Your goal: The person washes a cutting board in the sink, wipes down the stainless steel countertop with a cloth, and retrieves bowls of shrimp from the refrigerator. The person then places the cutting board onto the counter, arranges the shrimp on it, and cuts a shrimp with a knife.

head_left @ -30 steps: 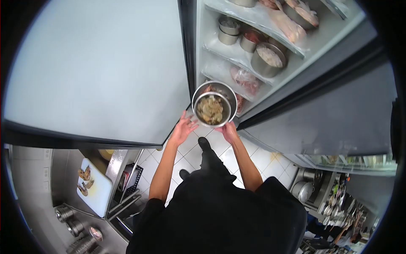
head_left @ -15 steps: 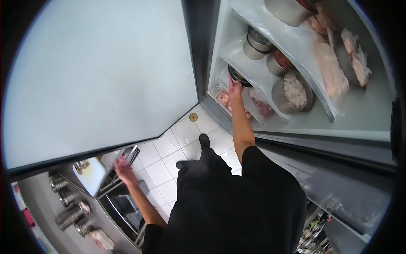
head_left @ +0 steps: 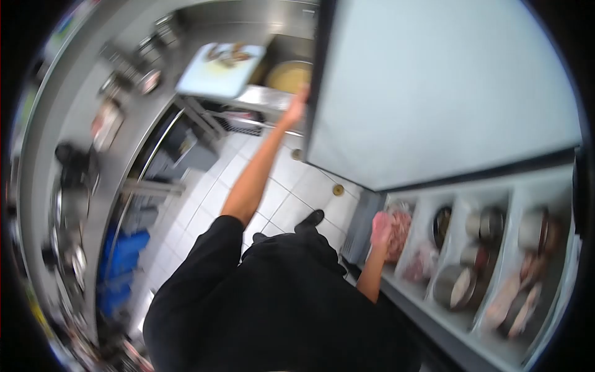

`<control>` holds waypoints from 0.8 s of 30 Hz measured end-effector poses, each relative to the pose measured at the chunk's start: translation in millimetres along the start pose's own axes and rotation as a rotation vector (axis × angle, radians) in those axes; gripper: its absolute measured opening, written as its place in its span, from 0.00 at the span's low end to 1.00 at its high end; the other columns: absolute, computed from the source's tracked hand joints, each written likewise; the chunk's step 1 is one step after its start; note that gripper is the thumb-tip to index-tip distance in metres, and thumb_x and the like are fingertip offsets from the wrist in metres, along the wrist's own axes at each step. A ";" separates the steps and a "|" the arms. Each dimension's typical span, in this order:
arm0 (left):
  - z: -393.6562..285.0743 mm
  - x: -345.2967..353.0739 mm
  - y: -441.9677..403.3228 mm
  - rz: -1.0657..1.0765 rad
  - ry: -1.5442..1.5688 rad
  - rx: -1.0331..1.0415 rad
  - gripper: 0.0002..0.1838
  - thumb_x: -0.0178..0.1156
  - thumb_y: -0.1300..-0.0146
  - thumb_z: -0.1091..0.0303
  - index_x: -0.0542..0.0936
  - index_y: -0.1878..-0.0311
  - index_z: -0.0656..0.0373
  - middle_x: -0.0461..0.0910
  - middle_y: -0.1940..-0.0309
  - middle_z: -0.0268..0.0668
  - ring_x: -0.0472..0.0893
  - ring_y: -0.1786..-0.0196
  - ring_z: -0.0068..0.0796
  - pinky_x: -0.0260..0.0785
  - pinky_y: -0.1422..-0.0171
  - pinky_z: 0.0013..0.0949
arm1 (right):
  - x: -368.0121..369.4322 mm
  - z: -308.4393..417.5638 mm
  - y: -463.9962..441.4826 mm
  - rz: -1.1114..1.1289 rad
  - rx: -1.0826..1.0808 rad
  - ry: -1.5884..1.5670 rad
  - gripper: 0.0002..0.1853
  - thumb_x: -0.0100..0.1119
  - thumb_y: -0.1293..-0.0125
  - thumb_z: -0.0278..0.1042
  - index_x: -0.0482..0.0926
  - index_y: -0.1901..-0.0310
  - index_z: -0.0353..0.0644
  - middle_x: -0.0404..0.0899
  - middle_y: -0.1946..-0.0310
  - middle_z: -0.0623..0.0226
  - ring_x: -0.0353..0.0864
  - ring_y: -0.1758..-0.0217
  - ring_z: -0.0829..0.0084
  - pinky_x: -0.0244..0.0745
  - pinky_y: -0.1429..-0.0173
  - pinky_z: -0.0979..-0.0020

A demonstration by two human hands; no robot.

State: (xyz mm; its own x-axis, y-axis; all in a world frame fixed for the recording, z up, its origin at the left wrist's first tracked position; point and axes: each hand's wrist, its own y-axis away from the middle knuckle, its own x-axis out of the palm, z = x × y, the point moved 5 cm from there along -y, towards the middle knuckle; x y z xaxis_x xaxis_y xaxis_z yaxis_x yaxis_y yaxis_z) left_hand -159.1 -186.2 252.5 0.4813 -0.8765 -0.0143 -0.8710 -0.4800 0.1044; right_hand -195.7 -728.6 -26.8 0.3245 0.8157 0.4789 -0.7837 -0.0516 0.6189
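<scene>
My left hand (head_left: pixel 299 106) is at the edge of the open refrigerator door (head_left: pixel 446 93), its fingers blurred and partly hidden by the edge. My right hand (head_left: pixel 381 229) is blurred in front of the lowest shelf, beside a bag of pink meat (head_left: pixel 398 232); its fingers are smeared by motion. A dark round bowl (head_left: pixel 442 224) sits on the shelf above, near another bag of meat (head_left: pixel 423 261). Farther up the shelves are metal pots (head_left: pixel 485 223) and a pot of white food (head_left: pixel 460 287).
At the upper left, a white cutting board (head_left: pixel 221 71) holds shrimp-like pieces (head_left: pixel 230 56). A container of yellowish liquid (head_left: pixel 290 77) is beside it. A steel counter (head_left: pixel 118 180) runs down the left, with blue material (head_left: pixel 124 263) beneath. White tiles (head_left: pixel 273 201) cover the floor.
The view has turned left. The bowls I carried have gone into the refrigerator, where one shows on a shelf. My right hand has come away from it, and my left hand has moved to the door edge.
</scene>
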 end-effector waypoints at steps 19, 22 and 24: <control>366.3 -392.6 656.7 -0.641 -0.066 -0.706 0.19 0.56 0.35 0.56 0.81 0.49 0.60 0.84 0.62 0.40 0.82 0.63 0.29 0.76 0.58 0.35 | 1.9 -174.2 236.7 -0.818 -0.291 0.514 0.37 0.71 0.39 0.48 0.61 0.34 0.46 0.69 0.35 0.57 0.77 0.39 0.54 0.83 0.50 0.51; 382.0 -430.5 731.1 -0.908 0.010 -0.719 0.16 0.55 0.34 0.59 0.80 0.52 0.61 0.82 0.67 0.38 0.80 0.67 0.25 0.73 0.64 0.30 | -3.7 -159.1 235.9 -0.798 -0.270 0.643 0.33 0.69 0.37 0.47 0.64 0.36 0.46 0.70 0.39 0.57 0.77 0.42 0.55 0.83 0.51 0.52; 385.0 -434.6 743.3 -1.014 0.074 -0.675 0.16 0.55 0.33 0.58 0.79 0.52 0.60 0.82 0.67 0.37 0.80 0.66 0.25 0.72 0.66 0.29 | 4.2 -155.8 230.5 -0.729 -0.225 0.719 0.31 0.67 0.37 0.47 0.65 0.37 0.46 0.71 0.41 0.57 0.78 0.44 0.55 0.82 0.52 0.53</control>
State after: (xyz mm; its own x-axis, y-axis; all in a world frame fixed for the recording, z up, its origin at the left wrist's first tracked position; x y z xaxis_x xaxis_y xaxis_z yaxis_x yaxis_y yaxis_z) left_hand -1053.6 -176.6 -46.5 0.9367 -0.1008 -0.3353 0.1186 -0.8097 0.5748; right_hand -457.5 -647.3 20.8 0.4246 0.7599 -0.4922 -0.6291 0.6386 0.4432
